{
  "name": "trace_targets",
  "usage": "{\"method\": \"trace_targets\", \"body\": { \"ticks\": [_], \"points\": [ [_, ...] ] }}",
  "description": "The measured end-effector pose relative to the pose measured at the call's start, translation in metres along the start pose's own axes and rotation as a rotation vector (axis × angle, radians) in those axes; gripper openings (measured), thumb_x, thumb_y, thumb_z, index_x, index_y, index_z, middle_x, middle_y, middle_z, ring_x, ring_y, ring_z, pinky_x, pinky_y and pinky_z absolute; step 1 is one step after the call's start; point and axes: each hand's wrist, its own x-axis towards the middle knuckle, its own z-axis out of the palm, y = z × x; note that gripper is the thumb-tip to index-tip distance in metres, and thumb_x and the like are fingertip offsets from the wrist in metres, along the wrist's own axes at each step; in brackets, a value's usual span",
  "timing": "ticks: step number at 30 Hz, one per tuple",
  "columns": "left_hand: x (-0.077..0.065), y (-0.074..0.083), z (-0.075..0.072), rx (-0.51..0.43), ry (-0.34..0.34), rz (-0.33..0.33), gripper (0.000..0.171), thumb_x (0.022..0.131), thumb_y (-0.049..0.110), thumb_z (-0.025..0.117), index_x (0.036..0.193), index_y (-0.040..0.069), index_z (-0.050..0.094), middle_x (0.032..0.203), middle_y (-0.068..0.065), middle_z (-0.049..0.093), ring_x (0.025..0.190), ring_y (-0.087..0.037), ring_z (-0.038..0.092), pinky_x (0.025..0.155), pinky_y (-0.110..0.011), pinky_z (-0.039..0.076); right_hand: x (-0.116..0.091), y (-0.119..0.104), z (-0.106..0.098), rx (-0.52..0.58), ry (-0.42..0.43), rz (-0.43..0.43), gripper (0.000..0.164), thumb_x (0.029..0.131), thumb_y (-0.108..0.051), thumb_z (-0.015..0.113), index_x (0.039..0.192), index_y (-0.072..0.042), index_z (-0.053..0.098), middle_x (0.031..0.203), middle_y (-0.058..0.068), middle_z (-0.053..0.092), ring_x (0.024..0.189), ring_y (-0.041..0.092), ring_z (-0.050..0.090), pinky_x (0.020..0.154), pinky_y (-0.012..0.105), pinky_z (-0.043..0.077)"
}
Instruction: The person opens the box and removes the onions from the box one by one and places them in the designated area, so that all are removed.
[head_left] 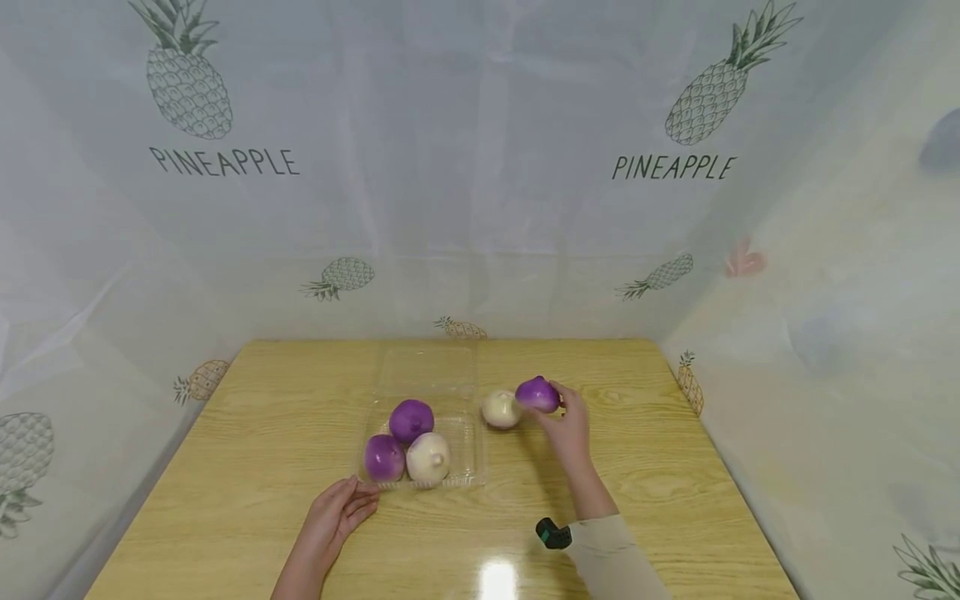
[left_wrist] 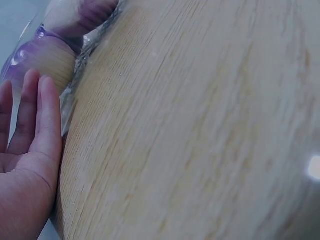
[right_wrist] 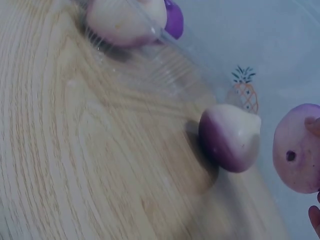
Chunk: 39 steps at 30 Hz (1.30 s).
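Observation:
My right hand (head_left: 567, 422) holds a purple-and-white turnip (head_left: 537, 394) between thumb and fingers, above the table to the right of the box. In the right wrist view the same turnip (right_wrist: 295, 155) shows a small dark hole, with only fingertips visible. Beside it, a whiter turnip (head_left: 501, 409) rests on the table near the box's right side. The clear plastic box (head_left: 467, 450) contains two purple turnips (head_left: 411, 421) and a mostly white one (head_left: 428, 457). My left hand (head_left: 335, 515) lies with nearly straight fingers (left_wrist: 49, 115) at the box's front left corner.
The box's clear lid (head_left: 427, 371) lies folded back toward the rear of the wooden table (head_left: 645, 467). A pineapple-print sheet (head_left: 480, 208) hangs behind the table and along both sides. A dark device (head_left: 553, 533) sits at my right wrist.

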Motion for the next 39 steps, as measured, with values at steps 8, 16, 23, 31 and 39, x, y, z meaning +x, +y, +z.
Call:
{"method": "trace_targets", "body": {
  "ticks": [8,16,23,31,39],
  "points": [
    [0.001,0.0,0.0,-0.012,-0.005,0.004,0.032,0.105,0.021,0.049,0.103,-0.007,0.064,0.099,-0.015,0.067,0.096,-0.024,0.066,0.089,-0.038,0.056,0.005,0.017,-0.007,-0.032,0.027,0.01,0.066,0.073,-0.016,0.087,0.128,0.003,0.057,0.123,0.023,0.054,0.109,0.036,0.049,0.093,0.05,0.046],
    [0.0,-0.001,-0.001,-0.017,-0.007,0.004,0.031,0.105,0.02,0.048,0.103,-0.005,0.065,0.098,-0.013,0.068,0.095,-0.023,0.066,0.089,-0.037,0.056,0.009,0.033,-0.009,-0.073,0.014,0.056,0.068,0.074,-0.019,0.087,0.13,0.003,0.056,0.122,0.023,0.053,0.111,0.038,0.047,0.095,0.05,0.044],
    [-0.001,0.002,0.002,-0.003,0.006,0.001,0.032,0.105,0.02,0.048,0.105,-0.009,0.063,0.1,-0.015,0.067,0.096,-0.024,0.066,0.09,-0.038,0.056,0.017,0.039,-0.006,-0.142,-0.031,0.062,0.068,0.075,-0.018,0.087,0.131,0.004,0.055,0.125,0.025,0.053,0.117,0.04,0.045,0.099,0.053,0.043],
    [-0.001,0.002,0.003,0.002,0.01,-0.001,0.032,0.105,0.02,0.048,0.104,-0.008,0.063,0.099,-0.014,0.066,0.097,-0.025,0.065,0.091,-0.038,0.056,0.027,0.041,0.0,-0.174,-0.05,0.048,0.066,0.075,-0.019,0.087,0.13,0.002,0.057,0.126,0.025,0.054,0.119,0.042,0.043,0.103,0.056,0.038],
    [-0.001,0.002,0.002,0.002,0.0,-0.002,0.032,0.105,0.021,0.048,0.104,-0.008,0.062,0.1,-0.015,0.066,0.097,-0.025,0.065,0.091,-0.038,0.055,0.031,0.041,0.004,-0.214,-0.049,0.028,0.064,0.075,-0.016,0.087,0.129,0.001,0.058,0.125,0.024,0.055,0.118,0.043,0.043,0.101,0.057,0.039]
  ]
}}
